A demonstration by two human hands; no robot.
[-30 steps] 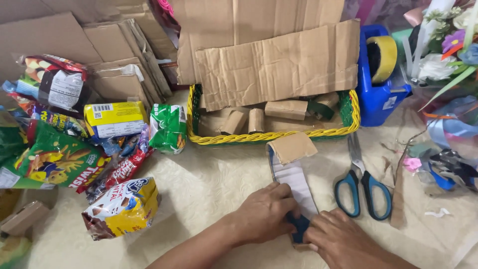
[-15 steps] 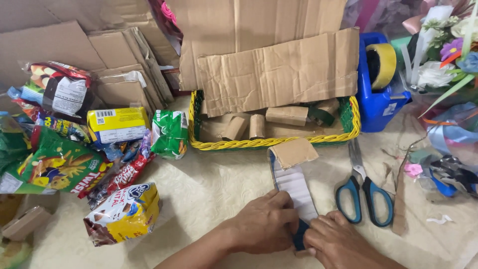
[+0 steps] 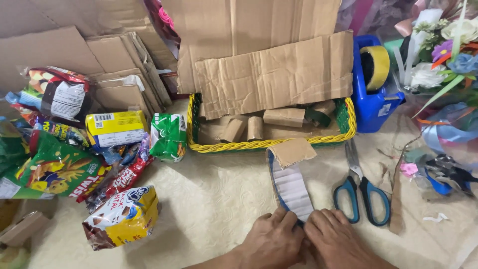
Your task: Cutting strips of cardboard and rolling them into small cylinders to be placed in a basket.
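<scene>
The corrugated cardboard strip (image 3: 291, 182) lay flat, running away from both hands, its ribbed white face edged in blue and its far end folded back brown. The left hand (image 3: 271, 241) and right hand (image 3: 333, 241) pressed its near end down, fingers curled on it. Blue-handled scissors (image 3: 362, 192) lay just right of the hands; a yellow-rimmed woven basket (image 3: 271, 144) of cardboard rolls sat beyond.

This looks like a home craft or gift-packing corner. A cream cloth (image 3: 209, 199) covers the work surface, crowded with snack packets (image 3: 55, 169), flattened cardboard (image 3: 274, 74), a yellow-rimmed basket (image 3: 271, 144), scissors (image 3: 361, 192), a blue tape dispenser (image 3: 373, 99), ribbons and artificial flowers (image 3: 443, 55).
</scene>
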